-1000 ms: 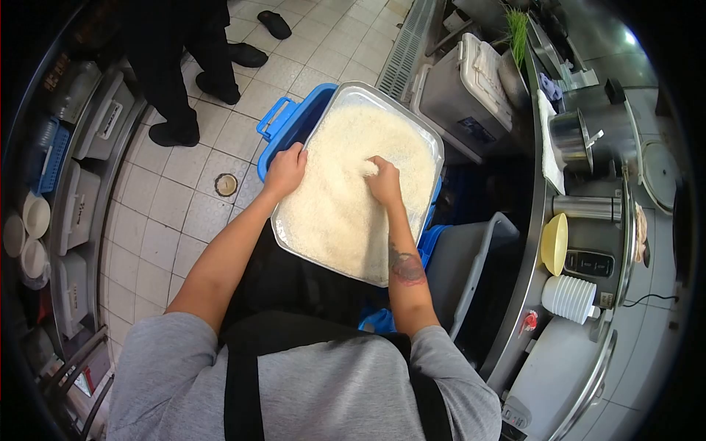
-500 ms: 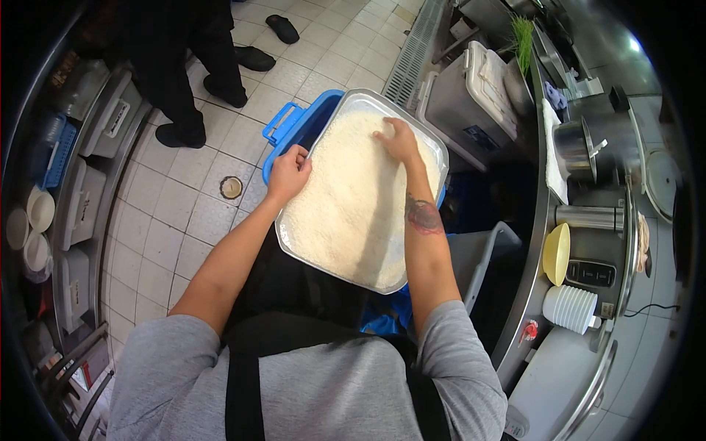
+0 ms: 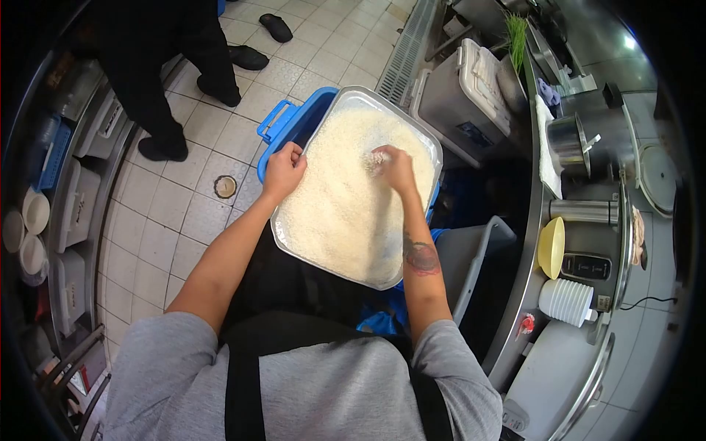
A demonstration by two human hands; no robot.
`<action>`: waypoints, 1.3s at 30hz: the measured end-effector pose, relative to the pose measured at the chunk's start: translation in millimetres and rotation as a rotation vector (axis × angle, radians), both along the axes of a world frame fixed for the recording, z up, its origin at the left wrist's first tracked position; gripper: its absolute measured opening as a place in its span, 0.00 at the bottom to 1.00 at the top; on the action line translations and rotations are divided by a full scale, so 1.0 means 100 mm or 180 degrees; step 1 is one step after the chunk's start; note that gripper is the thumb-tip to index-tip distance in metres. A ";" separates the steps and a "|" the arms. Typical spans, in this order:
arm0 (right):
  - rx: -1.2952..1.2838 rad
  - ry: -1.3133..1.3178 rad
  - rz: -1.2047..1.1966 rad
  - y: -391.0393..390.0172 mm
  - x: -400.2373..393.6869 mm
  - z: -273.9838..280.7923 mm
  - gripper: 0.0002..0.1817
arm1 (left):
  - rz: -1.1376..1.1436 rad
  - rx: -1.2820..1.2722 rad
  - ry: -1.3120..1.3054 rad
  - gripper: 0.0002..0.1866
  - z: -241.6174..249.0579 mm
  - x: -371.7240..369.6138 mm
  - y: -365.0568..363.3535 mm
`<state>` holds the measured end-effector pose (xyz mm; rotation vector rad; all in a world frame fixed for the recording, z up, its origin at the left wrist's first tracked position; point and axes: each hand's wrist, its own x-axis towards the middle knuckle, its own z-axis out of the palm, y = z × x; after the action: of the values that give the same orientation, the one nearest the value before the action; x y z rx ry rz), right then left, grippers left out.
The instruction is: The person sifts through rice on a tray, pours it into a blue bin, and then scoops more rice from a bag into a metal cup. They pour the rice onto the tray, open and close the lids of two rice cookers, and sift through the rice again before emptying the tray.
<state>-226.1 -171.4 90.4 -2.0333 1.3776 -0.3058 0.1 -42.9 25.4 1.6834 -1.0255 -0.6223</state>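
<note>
A metal tray (image 3: 282, 239) holds a thick layer of pale, coarse breadcrumbs (image 3: 334, 198). It rests over a blue bin (image 3: 273, 126), whose handle and left side show beyond the tray's edge. My left hand (image 3: 285, 173) is closed on the tray's left rim. In the upper middle of the tray my right hand (image 3: 396, 170) is down among the crumbs, fingers curled around a small heap of them. Crumbs cling to its fingertips. Just above this hand, a patch of bare metal shows through the layer.
At the upper left stands a person in dark trousers (image 3: 158, 81) and dark shoes. Shelves with grey bins (image 3: 79, 195) line the left. To the right are a lidded bin (image 3: 460, 99) and a steel counter with a pot (image 3: 566, 143), a yellow bowl (image 3: 550, 248) and stacked white bowls (image 3: 566, 300).
My right hand has moved down and slightly left across the crumbs, and its fingers have curled in around some of them. My left hand stays on the rim.
</note>
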 end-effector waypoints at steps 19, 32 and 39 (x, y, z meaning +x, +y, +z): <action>-0.1728 0.0049 -0.0749 0.04 -0.81 -0.65 0.28 | -0.0035 0.0104 -0.0052 0.06 0.03 -0.01 0.00; 0.0188 -0.1828 -0.1150 0.00 -0.32 -0.36 0.17 | -0.0057 0.0149 0.0002 0.06 0.06 -0.01 0.00; 0.0480 -0.1012 -0.0249 -0.43 -0.51 0.25 0.20 | -0.0047 0.0129 -0.0056 0.07 0.07 -0.01 0.01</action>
<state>-276.6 -214.6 115.8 -1.7246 1.2431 -0.5194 -1.2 -42.3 32.5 1.7206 -1.0450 -0.6427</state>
